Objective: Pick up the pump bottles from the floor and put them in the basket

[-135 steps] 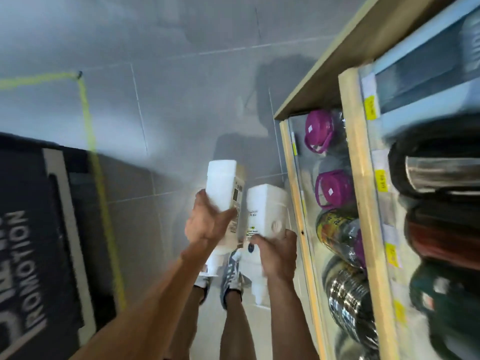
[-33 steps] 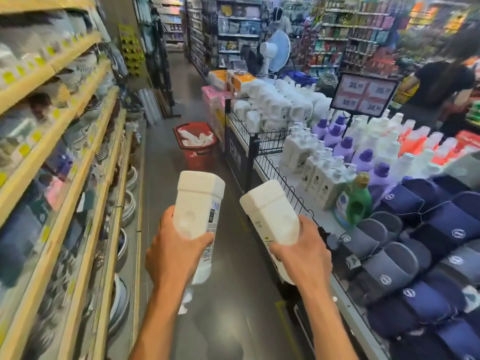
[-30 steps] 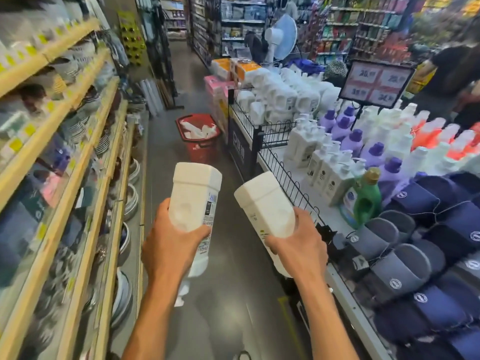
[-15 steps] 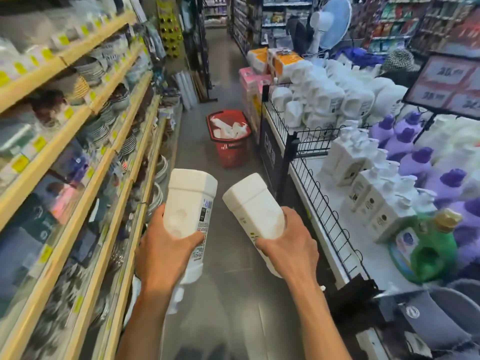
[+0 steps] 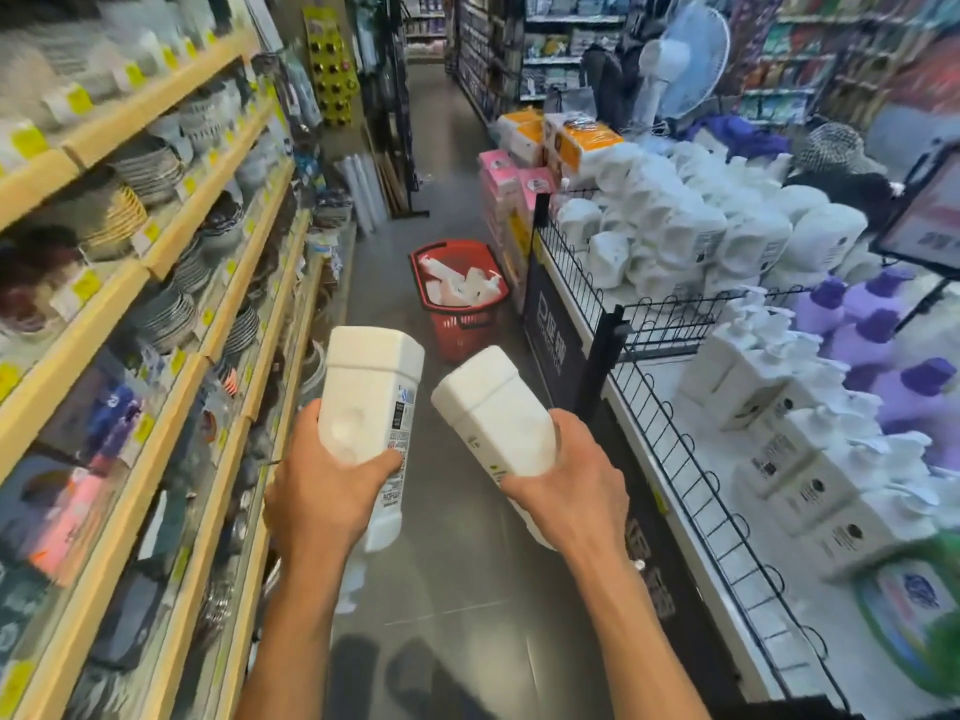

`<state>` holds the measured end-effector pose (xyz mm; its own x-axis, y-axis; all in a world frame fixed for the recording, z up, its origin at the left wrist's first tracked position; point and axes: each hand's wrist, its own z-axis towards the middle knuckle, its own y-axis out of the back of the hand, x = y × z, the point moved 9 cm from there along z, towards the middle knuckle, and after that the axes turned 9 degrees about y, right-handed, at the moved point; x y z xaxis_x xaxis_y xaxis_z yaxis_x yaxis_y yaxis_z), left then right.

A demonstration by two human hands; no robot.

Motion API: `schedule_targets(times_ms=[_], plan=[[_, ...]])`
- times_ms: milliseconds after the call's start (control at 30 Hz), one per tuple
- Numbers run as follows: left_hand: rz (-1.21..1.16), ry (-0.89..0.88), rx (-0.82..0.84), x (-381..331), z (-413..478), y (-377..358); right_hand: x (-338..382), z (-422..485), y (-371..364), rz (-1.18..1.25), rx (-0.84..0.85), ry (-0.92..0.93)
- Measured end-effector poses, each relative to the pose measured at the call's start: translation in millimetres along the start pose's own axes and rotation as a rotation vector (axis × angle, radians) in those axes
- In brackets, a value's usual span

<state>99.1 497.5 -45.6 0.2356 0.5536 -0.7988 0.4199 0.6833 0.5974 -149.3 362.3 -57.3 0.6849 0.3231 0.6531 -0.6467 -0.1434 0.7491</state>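
Head view: left grip (image 5: 322,491) is wrapping round the left bottle (image 5: 369,397) near its pump end, thumb lying across the labelled face and fingers curling behind. Right grip (image 5: 571,485) is clamping the right bottle (image 5: 493,407) the same way, back of the hand facing up. Both bottles are riding inverted, with flat bases pointing up and forward and pump ends trailing below the wrists, mostly hidden. Likely reason: one bottle per grip is making two per trip, and grabbing low is leaving the bases leading toward the drop. The two bottles are sitting just beside each other without touching, the right one tilting inward. The basket (image 5: 462,330) is standing on the floor (image 5: 457,563) ahead, well apart from both grips and tucked beside the end of the wire rack (image 5: 675,314), probably to keep the aisle passable. It is holding several loose bottles (image 5: 457,288) lying on their sides, so no neat stacking is looking necessary. I'm judging the step as carrying, not yet placing. The next move is calling for a walk-up and a bend, since the rim is sitting low. Risks: smooth plastic slipping in the grip, or a pump snagging the rim.
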Motion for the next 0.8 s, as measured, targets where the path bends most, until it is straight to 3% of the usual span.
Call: schedule_targets(times_ms=[200, 800], plan=[[-0.057, -0.041, -0.004, -32, 62, -14, 12, 68, -6, -0.112, -0.03, 0.022], [0.067, -0.04, -0.064, -110, 227, -70, 40, 284, -49, -0.039, 0.002, 0.096]])
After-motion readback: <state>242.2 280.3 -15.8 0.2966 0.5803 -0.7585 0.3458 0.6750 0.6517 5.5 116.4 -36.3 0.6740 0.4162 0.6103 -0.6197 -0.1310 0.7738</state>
